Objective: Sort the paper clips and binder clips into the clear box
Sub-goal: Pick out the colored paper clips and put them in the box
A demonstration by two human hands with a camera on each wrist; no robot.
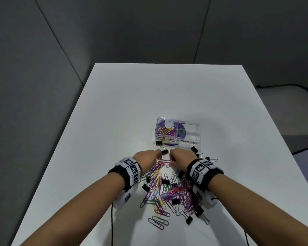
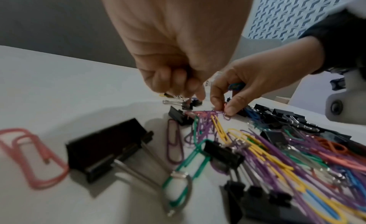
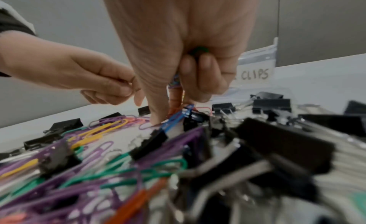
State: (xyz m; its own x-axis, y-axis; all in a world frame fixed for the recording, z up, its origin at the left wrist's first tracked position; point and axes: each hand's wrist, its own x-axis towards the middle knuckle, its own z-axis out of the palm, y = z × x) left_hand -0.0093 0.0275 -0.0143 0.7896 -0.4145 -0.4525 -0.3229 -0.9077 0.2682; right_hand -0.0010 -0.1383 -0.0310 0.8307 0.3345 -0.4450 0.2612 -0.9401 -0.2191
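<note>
The clear box (image 1: 196, 132) stands past my hands; its left compartment holds coloured paper clips (image 1: 165, 131), and the right one, labelled binder clips, looks bare. A mixed pile of paper clips (image 1: 167, 189) and black binder clips (image 1: 175, 202) lies between my wrists. My right hand (image 1: 169, 163) (image 3: 168, 116) keeps a bunch of paper clips (image 3: 176, 82) curled in its palm while thumb and forefinger pinch a clip on the table (image 2: 223, 109). My left hand (image 1: 156, 158) (image 2: 190, 89) hovers beside it with fingers curled; whether it holds anything is hidden.
Two binder clips (image 1: 161, 147) lie just in front of the box, and more (image 1: 209, 159) sit right of my right hand. A black cable (image 1: 112, 219) runs down the white table (image 1: 132, 103) under my left forearm. Grey panels stand behind the table.
</note>
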